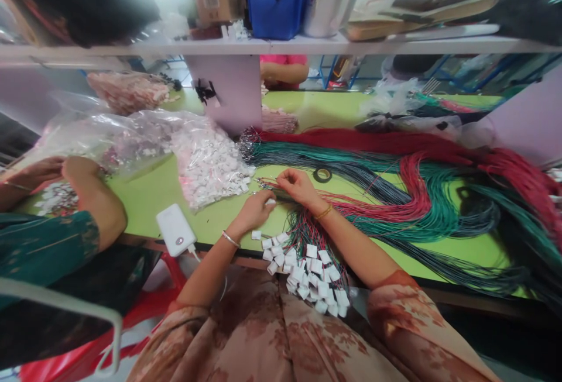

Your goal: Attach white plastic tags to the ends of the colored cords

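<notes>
My left hand [256,211] is closed, its thumb and fingers pinching a small white connector housing [271,201]. Just to its right, my right hand [299,188] is closed in a pinch at thin wires [268,183] whose metal-tipped ends point left. How many strands it grips is too small to tell. Below both hands, a bunch of wires with white connectors [314,274] hangs over the table's front edge. Red, green and dark wires [386,206] stretch away to the right of my right forearm.
A clear bag of white connectors [211,162] lies left of my hands, beside a white power bank [175,230] with a cable. Black tape [322,175] sits behind my right hand. A co-worker's arm [94,195] is at the left. A shelf [281,47] crosses above.
</notes>
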`<state>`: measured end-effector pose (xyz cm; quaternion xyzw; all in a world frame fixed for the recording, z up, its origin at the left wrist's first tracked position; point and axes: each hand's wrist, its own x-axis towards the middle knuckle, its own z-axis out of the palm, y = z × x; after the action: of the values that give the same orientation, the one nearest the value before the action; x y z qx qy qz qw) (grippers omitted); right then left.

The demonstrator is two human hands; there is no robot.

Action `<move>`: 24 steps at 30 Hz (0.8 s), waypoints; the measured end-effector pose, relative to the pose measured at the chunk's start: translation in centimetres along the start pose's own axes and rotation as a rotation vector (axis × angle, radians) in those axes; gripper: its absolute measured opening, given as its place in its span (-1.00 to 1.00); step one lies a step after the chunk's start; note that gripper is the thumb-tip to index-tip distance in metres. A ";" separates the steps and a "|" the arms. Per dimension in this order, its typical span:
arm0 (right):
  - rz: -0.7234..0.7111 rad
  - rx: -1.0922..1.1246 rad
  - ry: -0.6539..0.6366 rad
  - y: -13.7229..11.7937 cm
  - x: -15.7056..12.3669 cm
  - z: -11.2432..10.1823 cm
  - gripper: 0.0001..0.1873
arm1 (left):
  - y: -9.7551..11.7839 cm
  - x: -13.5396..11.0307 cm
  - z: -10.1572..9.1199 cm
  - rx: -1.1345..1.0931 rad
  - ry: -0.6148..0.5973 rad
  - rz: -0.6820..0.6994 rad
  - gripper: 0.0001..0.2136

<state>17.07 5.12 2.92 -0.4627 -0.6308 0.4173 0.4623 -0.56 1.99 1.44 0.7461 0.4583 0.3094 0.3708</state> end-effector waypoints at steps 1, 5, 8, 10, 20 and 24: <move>-0.009 -0.014 -0.005 -0.1 -0.1 0.1 -0.76 | 0.0 0.3 -0.3 -0.174 0.056 -0.040 -0.82; -0.032 -0.057 -0.061 -0.4 -0.6 0.6 -0.75 | 0.1 1.4 -1.3 -0.809 0.167 -0.198 -0.77; -0.043 -0.039 -0.078 -0.4 -0.9 1.1 -0.75 | 0.3 1.6 -1.7 -0.986 0.181 -0.248 -0.76; -0.038 -0.024 -0.066 -0.3 -0.9 1.3 -0.75 | 0.3 1.6 -1.7 -1.038 0.182 -0.250 -0.76; 0.003 0.003 -0.075 0.0 -0.9 1.5 -0.75 | -0.1 1.3 -1.3 -1.119 0.214 -0.228 -0.68; 0.014 0.022 -0.072 0.0 -0.9 1.6 -0.72 | -0.4 1.2 -1.1 -1.087 0.171 -0.218 -0.66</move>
<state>15.67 4.06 2.36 -0.4466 -0.6394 0.4439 0.4413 -1.20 3.48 1.85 0.3685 0.3358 0.5203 0.6933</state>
